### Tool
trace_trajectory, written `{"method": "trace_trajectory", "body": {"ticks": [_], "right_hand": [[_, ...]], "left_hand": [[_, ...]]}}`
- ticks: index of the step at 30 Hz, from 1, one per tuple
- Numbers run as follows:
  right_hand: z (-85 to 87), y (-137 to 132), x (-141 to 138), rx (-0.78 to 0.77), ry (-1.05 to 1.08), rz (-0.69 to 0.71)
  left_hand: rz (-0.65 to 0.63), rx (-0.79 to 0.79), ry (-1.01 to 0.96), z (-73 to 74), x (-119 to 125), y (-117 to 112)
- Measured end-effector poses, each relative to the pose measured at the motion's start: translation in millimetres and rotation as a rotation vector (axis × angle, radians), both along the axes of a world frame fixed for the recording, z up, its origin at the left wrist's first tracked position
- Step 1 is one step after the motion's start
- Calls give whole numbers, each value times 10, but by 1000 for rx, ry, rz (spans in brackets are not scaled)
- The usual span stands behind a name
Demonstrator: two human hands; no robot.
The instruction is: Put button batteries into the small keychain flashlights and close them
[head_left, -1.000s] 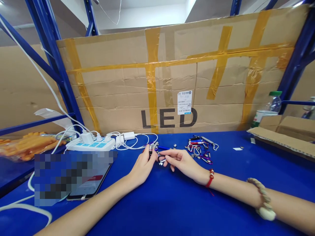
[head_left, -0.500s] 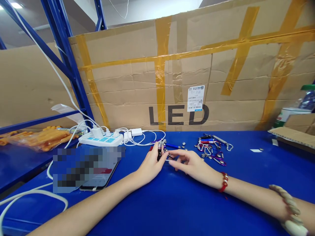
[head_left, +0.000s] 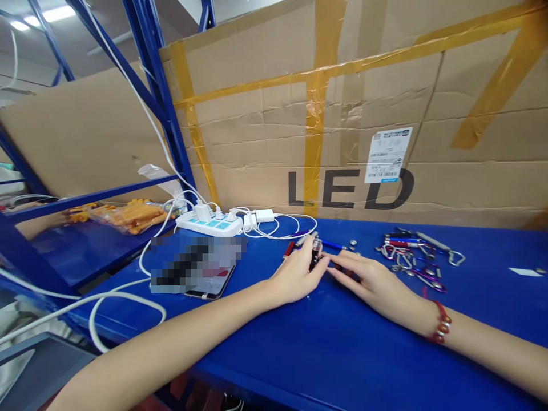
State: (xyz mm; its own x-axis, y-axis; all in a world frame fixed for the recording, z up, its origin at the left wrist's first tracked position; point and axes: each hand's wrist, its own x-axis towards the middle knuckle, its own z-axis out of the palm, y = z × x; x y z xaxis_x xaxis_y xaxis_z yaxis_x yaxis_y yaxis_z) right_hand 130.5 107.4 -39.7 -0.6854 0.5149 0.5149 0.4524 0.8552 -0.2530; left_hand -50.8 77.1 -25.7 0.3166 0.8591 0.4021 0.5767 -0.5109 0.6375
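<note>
while the left hand (head_left: 295, 275) curls closed round a short, black-and-silver metal cylinder (head_left: 315, 254), the right hand (head_left: 379, 283) is right there next to it, thumb and forefinger only slightly parted, tips by the cylinder's lower part. does that right hand have hold of anything? can't tell, the fingers hide it!

and look at the cylinder: near upright, its silver end poking up past the left fingers, over the smooth blue tabletop (head_left: 299, 354). it looks light and stiff, a hard little barrel that should take a firm squeeze, though that glossy skin could well be slippery and roll under a fingertip. best hold, i'd say: thumb against fingers round the middle of the barrel, ends left free.

just beyond the hands lies a slim, shiny blue tube (head_left: 334, 245), with a small, round silver piece (head_left: 353, 243) near its end. off to the right, well apart, sits a jumbled pile of coloured metal tubes and clips (head_left: 405, 244).
</note>
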Motion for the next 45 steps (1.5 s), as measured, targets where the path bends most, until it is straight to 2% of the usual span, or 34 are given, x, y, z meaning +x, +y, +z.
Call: {"method": "trace_trajectory", "body": {"ticks": [7, 14, 24, 37, 45], "right_hand": [[-10, -9, -8, 63, -19, -73], [54, -79, -27, 144, -26, -15], [127, -134, -51, 97, -74, 31], [70, -75, -17, 16, -16, 112], [77, -60, -5, 51, 56, 112]], "left_hand": [[40, -24, 16, -23, -19, 6], [-46, 8, 61, 28, -5, -23], [-82, -2, 127, 41, -15, -42], [-126, 54, 95, 8, -20, -5], [-117, 58, 101, 14, -4, -7]]}}
